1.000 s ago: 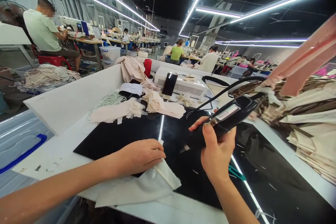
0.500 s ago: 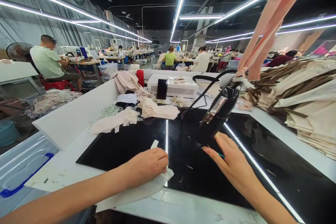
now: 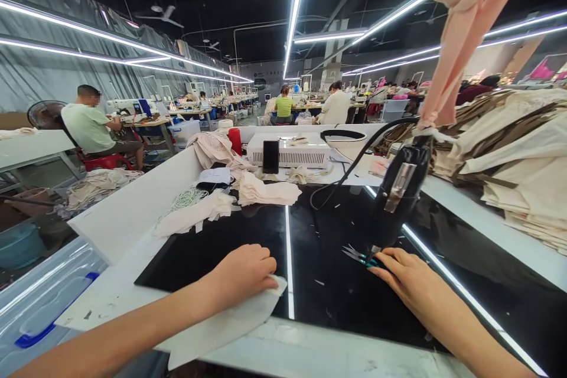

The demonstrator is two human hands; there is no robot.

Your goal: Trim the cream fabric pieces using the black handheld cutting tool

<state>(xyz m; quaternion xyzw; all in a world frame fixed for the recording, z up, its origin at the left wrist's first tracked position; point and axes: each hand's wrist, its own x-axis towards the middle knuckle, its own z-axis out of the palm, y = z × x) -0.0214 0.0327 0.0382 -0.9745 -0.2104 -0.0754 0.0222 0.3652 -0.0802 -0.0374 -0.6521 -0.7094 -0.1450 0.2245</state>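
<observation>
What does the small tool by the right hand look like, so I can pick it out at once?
Start at the glossy black table top and find the black hanging tool with its cable. Right below its tip, at the fingertips of the right hand, lie small snips. They are the only metal blades with teal handles; the scraps nearby are pale cloth.

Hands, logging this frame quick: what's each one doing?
Left hand: pressed flat on white fabric piece.
Right hand: open, fingertips at small teal-handled snips.
</observation>
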